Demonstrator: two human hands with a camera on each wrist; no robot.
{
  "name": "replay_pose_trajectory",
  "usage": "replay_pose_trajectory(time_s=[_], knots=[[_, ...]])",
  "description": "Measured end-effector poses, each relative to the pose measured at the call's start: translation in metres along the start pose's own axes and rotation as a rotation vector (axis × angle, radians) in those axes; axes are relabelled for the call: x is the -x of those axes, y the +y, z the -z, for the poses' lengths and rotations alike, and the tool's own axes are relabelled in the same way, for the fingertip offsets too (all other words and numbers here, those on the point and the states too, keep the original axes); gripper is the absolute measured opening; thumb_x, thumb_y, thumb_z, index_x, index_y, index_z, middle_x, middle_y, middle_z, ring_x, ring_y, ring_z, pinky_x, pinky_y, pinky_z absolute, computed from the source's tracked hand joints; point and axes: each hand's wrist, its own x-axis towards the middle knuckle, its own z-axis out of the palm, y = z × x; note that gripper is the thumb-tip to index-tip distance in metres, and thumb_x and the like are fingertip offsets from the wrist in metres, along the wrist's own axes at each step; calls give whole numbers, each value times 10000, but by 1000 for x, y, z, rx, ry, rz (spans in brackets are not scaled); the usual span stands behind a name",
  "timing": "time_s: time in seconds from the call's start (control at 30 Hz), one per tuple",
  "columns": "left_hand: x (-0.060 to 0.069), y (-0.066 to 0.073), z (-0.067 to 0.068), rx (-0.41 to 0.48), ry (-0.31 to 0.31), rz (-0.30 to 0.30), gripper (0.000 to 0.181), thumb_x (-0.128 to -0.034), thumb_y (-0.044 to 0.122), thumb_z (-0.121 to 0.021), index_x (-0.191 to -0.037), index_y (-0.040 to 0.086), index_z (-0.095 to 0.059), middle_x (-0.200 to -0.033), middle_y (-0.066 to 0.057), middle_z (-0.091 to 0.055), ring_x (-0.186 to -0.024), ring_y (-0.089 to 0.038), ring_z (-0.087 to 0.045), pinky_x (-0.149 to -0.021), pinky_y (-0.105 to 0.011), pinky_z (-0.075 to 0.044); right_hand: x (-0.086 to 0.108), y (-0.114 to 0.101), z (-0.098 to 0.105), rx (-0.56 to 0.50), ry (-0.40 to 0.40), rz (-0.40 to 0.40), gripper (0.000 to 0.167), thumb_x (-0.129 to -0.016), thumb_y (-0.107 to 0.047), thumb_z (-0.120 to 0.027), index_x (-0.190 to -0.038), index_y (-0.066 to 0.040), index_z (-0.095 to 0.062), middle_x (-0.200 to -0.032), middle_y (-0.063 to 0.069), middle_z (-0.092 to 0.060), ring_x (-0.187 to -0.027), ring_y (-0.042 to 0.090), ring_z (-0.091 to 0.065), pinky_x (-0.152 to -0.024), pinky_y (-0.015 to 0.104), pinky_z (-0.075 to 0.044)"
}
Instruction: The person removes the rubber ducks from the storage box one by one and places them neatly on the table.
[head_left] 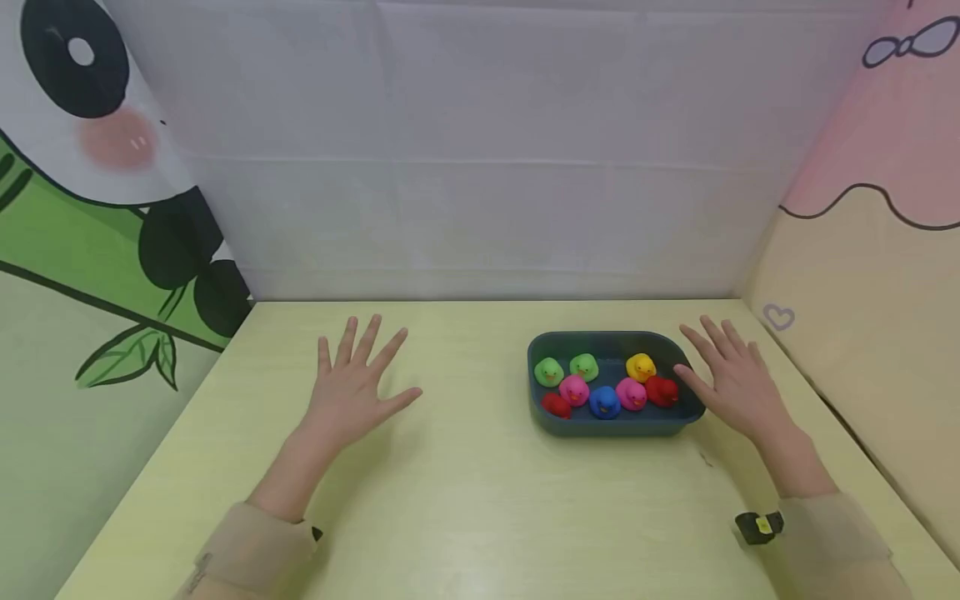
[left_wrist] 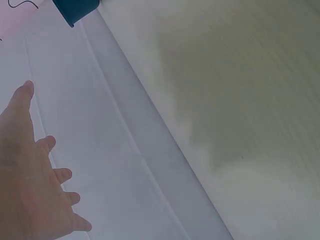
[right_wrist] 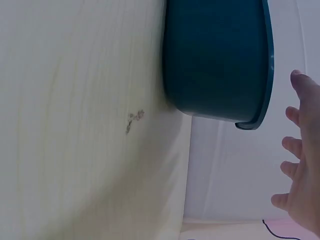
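Here we have the left hand (head_left: 352,396), fingers spread wide over the pale yellow, wood-grained table (head_left: 480,500), well apart from the dark teal, round-cornered rectangular tub (head_left: 607,428). Across from it we get the right hand (head_left: 738,383), fingers splayed too, thumb crossing the tub's right edge in our view; contact, we can't call! Inside, we count eight small ducks (head_left: 604,402): two light green, two pink, two red, one yellow, one blue. Behind, we see a creased whitish cloth (head_left: 480,125).
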Motion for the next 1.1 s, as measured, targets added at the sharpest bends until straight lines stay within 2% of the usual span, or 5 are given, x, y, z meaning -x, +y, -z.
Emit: replay_pose_trajectory(time_s=[0.5, 0.7, 0.83, 0.97, 1.1], knots=[[-36, 41, -4, 15, 48, -99, 845, -827, 725, -437, -1514, 323, -155, -1596, -41, 7, -1456, -282, 82, -1116, -611, -6, -19, 15, -21, -122, 13, 40, 633, -942, -389, -533, -1471, -119, -315, -1513, 232, -246, -1398, 439, -169, -1065, 631, -203], [-49, 58, -13, 3, 89, -159, 846, -825, 706, -469, -1512, 306, -181, -1594, -56, -45, -1460, -286, 41, -1122, -602, -57, -27, 20, -27, -199, -38, 17, 634, -950, -382, -525, -1483, -132, -289, -1528, 206, -226, -1400, 425, -169, -1015, 684, -218], [-56, 70, -19, 16, 93, -202, 843, -829, 687, -487, -1513, 297, -186, -1593, -57, -63, -1461, -288, 23, -1131, -584, -60, -30, 24, -31, -268, -76, 7, 628, -958, -343, -522, -1491, -129, -267, -1537, 202, -207, -1376, 455, -199, -1002, 704, -203], [-65, 82, -26, 8, 120, -260, 836, -833, 675, -496, -1511, 289, -197, -1592, -52, -72, -1461, -285, -4, -1131, -577, -99, -33, 28, -35, -335, -98, 21, 618, -956, -295, -538, -1487, -123, -274, -1527, 215, -229, -1355, 474, -242, -1016, 687, -210], [-73, 92, -33, 12, 157, -311, 825, -833, 655, -518, -1506, 278, -224, -1583, -61, -126, -1460, -280, -48, -1130, -571, -128, -36, 31, -38, -396, -115, 18, 610, -959, -286, -536, -1487, -129, -275, -1504, 223, -281, -1298, 490, -335, -1008, 647, -293]])
